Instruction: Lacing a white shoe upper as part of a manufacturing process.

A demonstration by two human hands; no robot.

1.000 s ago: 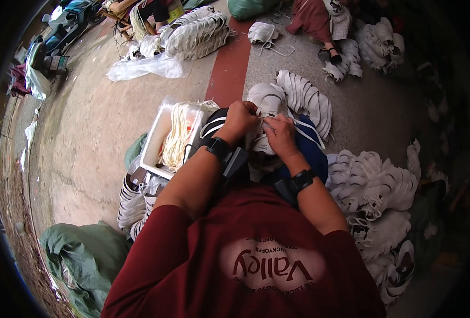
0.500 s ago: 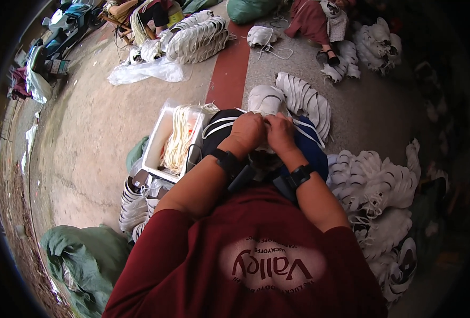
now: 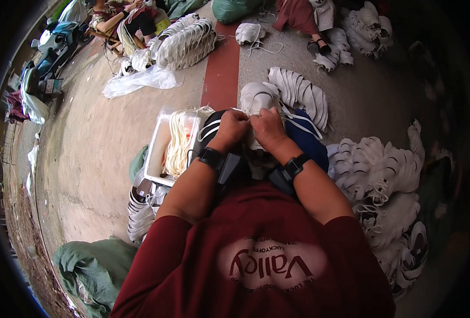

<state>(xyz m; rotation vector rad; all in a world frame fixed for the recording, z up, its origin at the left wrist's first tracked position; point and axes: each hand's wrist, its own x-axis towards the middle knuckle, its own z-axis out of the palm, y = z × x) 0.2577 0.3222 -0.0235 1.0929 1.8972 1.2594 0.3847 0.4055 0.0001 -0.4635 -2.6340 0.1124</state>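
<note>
A white shoe upper (image 3: 259, 96) rests in my lap, its toe pointing away from me. Over its lacing area my left hand (image 3: 232, 129) and my right hand (image 3: 268, 129) meet, both closed in a pinch. A white shoelace (image 3: 209, 127) trails out to the left over a black-clothed knee, and white lace also runs to the right over blue cloth. My fingers seem closed on the lace, though the backs of the hands mostly hide the fingertips. Just beyond the right hand lies a row of nested white uppers (image 3: 300, 95).
At my left stands a white foam box (image 3: 154, 155) holding a bundle of cream laces (image 3: 179, 142). White uppers (image 3: 375, 169) are heaped at my right. A green sack (image 3: 94, 267) sits at lower left. Two other people sit farther off, near more uppers (image 3: 186, 45) and a plastic sheet (image 3: 142, 81).
My hands have shifted slightly left in the picture and their pinch has changed a little, the right hand turning over the upper. The whole view has moved slightly; the upper stays in my lap.
</note>
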